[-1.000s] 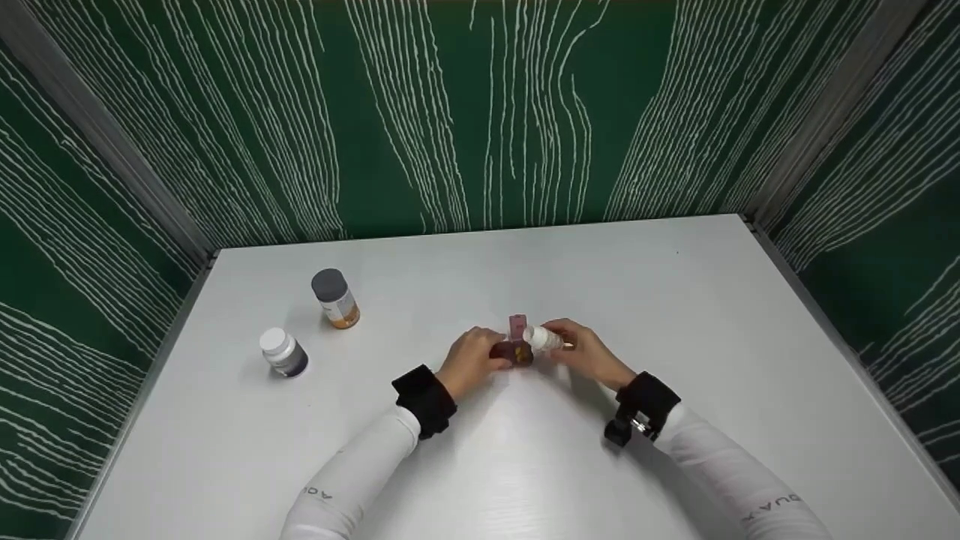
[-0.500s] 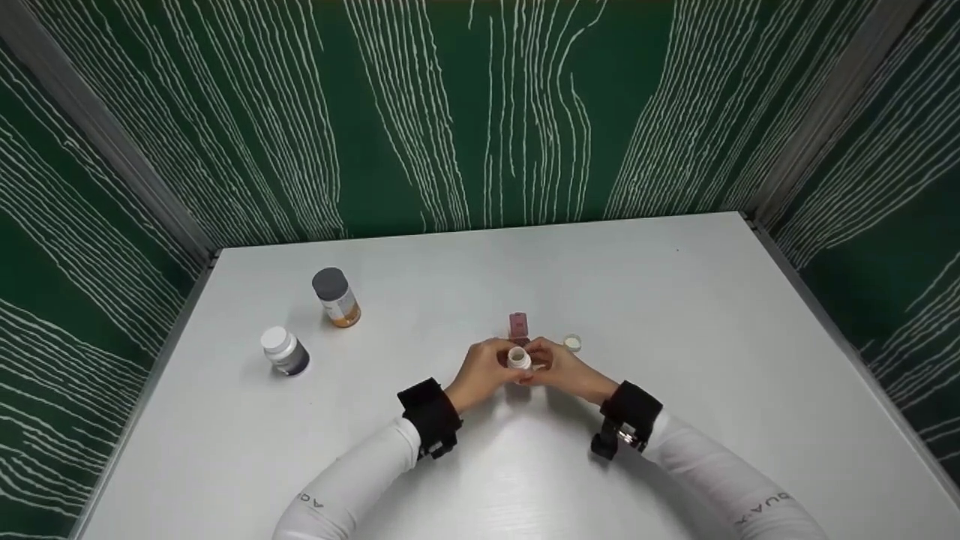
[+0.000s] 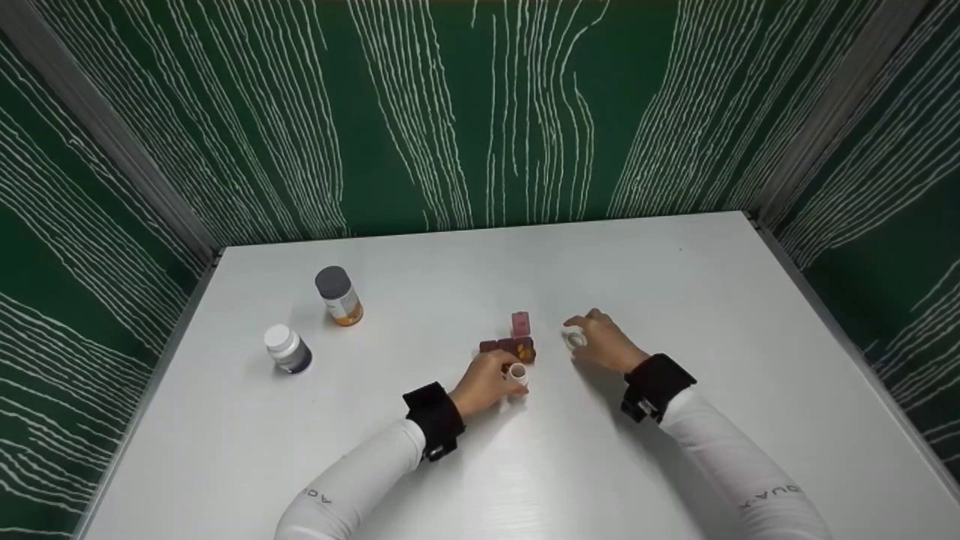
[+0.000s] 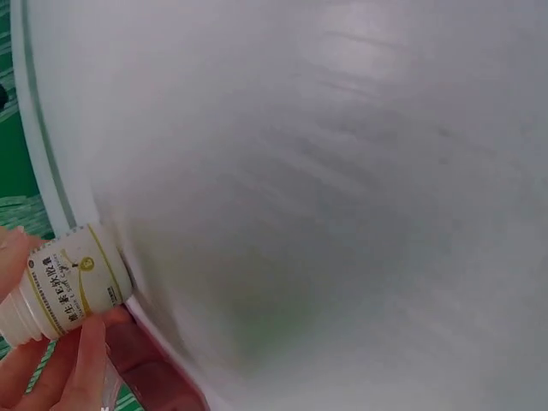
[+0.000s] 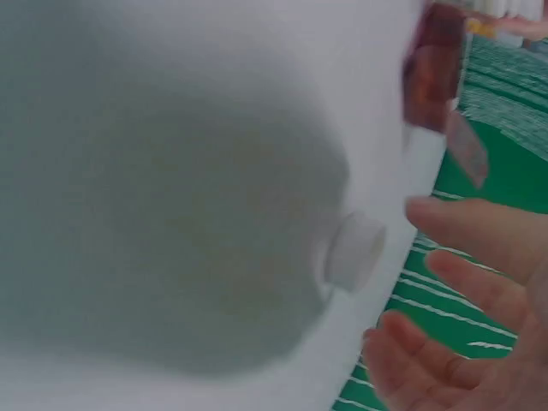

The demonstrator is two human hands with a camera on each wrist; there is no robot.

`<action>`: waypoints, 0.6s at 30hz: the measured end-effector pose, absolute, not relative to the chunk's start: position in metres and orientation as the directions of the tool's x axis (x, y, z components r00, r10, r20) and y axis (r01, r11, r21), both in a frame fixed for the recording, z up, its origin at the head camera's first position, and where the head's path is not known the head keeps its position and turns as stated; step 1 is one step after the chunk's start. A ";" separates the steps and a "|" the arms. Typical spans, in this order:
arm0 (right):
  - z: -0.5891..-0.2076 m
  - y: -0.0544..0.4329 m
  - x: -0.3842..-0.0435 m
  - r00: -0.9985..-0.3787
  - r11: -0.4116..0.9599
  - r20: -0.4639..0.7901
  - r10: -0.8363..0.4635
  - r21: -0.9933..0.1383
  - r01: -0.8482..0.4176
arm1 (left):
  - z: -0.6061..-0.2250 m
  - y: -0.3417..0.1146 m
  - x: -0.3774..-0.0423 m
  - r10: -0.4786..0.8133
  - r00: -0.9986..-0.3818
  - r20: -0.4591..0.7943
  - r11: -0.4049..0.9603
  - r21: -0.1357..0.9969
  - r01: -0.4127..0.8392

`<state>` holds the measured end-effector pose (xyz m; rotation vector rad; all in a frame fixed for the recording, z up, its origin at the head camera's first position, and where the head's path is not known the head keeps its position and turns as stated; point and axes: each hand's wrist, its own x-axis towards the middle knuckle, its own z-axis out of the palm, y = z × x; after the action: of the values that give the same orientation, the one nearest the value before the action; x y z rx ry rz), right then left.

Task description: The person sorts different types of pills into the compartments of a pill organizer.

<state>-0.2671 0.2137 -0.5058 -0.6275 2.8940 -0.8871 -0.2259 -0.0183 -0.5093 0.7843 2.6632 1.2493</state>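
Nearest, the left hand [image 3: 484,384] grips the uncapped white bottle [image 3: 518,375], mouth up, its long axis roughly upright above the tabletop [image 3: 517,472]. Farther off and to the right, the white cap [image 5: 355,251] lies on the tabletop, seemingly hollow side up, close beside the right hand [image 3: 606,343], whose parted fingers appear clear of it; the red pill box [image 3: 510,347], just beyond the bottle, sits left of that cap.
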 end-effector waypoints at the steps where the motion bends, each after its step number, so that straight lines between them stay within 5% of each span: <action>1: -0.507 0.215 -0.269 -0.921 0.773 0.048 -0.388 -0.528 -0.353 | -0.510 -0.018 -0.226 0.488 -0.864 0.123 0.529 0.746 0.405; 13: -0.516 0.214 -0.276 -0.941 0.746 0.033 -0.338 -0.600 -0.289 | -0.518 -0.023 -0.227 0.493 -0.863 0.112 0.553 0.725 0.410; 18: -0.505 0.205 -0.273 -0.943 0.610 0.072 -0.324 -0.747 -0.266 | -0.519 -0.023 -0.227 0.490 -0.863 0.122 0.530 0.745 0.406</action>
<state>-0.2728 0.2053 -0.5051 -0.5052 2.7551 -1.2598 -0.2271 -0.0233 -0.5193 0.7812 2.6569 1.2517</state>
